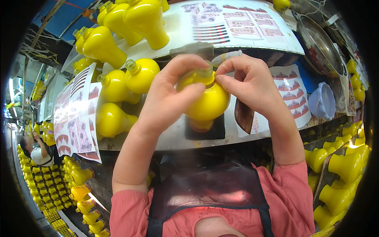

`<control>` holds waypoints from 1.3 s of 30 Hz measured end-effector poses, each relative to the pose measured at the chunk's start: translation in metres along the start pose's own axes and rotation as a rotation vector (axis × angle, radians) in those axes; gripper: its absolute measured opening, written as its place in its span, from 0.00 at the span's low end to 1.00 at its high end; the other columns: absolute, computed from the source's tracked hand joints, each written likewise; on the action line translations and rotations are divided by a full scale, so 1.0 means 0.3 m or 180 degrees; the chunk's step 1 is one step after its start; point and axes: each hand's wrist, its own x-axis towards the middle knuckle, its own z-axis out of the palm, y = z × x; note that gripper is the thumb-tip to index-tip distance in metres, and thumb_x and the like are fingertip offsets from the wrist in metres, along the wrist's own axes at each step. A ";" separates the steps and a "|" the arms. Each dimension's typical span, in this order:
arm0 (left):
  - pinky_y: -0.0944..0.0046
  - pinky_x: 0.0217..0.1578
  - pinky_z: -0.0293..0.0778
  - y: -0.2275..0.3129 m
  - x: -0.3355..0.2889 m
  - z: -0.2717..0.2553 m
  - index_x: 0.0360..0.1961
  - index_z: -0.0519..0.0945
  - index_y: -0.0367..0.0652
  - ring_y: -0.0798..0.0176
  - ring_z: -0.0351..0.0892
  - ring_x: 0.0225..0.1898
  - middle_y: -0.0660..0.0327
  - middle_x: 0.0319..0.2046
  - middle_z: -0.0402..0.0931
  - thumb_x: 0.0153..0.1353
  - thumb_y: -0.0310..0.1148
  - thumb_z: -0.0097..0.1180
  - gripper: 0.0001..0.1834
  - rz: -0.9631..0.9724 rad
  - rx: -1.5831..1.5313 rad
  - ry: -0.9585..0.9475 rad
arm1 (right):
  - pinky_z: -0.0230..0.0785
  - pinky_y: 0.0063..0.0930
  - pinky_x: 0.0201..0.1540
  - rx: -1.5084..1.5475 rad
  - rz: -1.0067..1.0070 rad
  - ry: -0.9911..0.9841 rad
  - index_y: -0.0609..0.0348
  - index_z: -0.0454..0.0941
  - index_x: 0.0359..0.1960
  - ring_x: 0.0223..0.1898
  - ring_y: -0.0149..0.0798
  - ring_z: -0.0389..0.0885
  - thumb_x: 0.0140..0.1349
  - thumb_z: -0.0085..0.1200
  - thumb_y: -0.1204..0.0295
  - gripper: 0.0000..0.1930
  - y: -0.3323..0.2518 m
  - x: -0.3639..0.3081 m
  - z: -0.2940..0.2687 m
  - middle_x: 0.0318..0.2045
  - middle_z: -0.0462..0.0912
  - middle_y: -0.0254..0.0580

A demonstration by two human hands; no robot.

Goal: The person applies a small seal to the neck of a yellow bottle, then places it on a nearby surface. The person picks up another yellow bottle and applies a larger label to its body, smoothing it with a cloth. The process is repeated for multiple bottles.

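Observation:
A glossy yellow bottle (207,104) with a clear glass neck stands upright on a black pad (215,133) in front of me. My left hand (162,94) is closed about its neck and shoulder, with the thumb across the front. At the right side of the neck base, the thumb and forefinger of my right hand (252,81) are pinched together. A thin dark band runs round the neck base there; whatever sits between those fingertips is too small to make out. Below the right hand lies a dark reddish-brown flat pointed piece (244,116).
Several yellow bottles (142,75) stand or lie at left. Printed decal sheets lie at left (75,114), at the back (241,23) and at right (292,93). A lilac bucket (321,100) and a round metal basin (319,43) are at right. Another person (39,152) stands far left.

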 end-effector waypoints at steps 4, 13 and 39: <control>0.64 0.63 0.70 0.007 -0.004 -0.019 0.55 0.79 0.38 0.68 0.77 0.57 0.62 0.52 0.80 0.64 0.22 0.55 0.17 -0.0214 -0.0572 -0.0088 | 0.61 0.15 0.26 0.0152 0.0269 -0.0146 0.65 0.85 0.38 0.24 0.16 0.71 0.62 0.65 0.73 0.07 -0.008 0.006 -0.009 0.25 0.79 0.26; 0.64 0.65 0.68 -0.031 -0.008 -0.025 0.59 0.79 0.40 0.68 0.74 0.61 0.63 0.57 0.79 0.65 0.21 0.56 0.20 0.0021 -0.0171 -0.0193 | 0.63 0.14 0.28 0.0303 0.0485 -0.0288 0.65 0.84 0.39 0.26 0.16 0.73 0.64 0.64 0.73 0.07 0.002 0.007 -0.010 0.28 0.80 0.26; 0.64 0.57 0.77 0.002 -0.056 -0.003 0.45 0.83 0.36 0.64 0.81 0.55 0.55 0.50 0.84 0.63 0.18 0.63 0.10 0.0109 -0.0587 0.0207 | 0.59 0.18 0.29 -0.0137 -0.0093 0.0143 0.59 0.83 0.31 0.19 0.19 0.67 0.59 0.66 0.74 0.04 -0.064 -0.055 0.048 0.15 0.74 0.25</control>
